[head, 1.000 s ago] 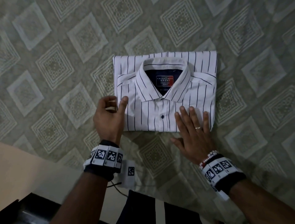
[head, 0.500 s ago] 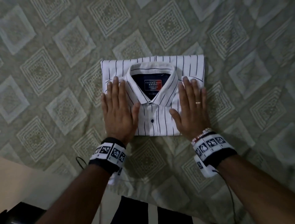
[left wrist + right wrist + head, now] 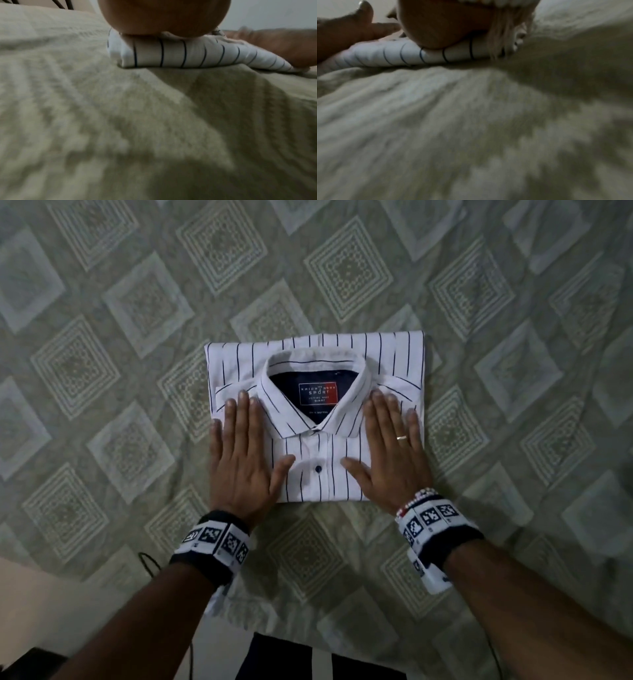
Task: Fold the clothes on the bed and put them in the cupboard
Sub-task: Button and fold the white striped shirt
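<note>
Bedspread (image 3: 102, 371), woven diamond pattern; one folded shirt (image 3: 318, 357), white cotton, dark pinstripes.
My left hand (image 3: 245, 463) and right hand (image 3: 394, 460) both flat, fingers straight, pressing it; one ring (image 3: 401, 437).

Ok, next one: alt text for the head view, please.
Both hands press flat on a folded white striped shirt lying collar-up on a patterned green bedspread, the left hand and right hand either side of its buttons.
</note>
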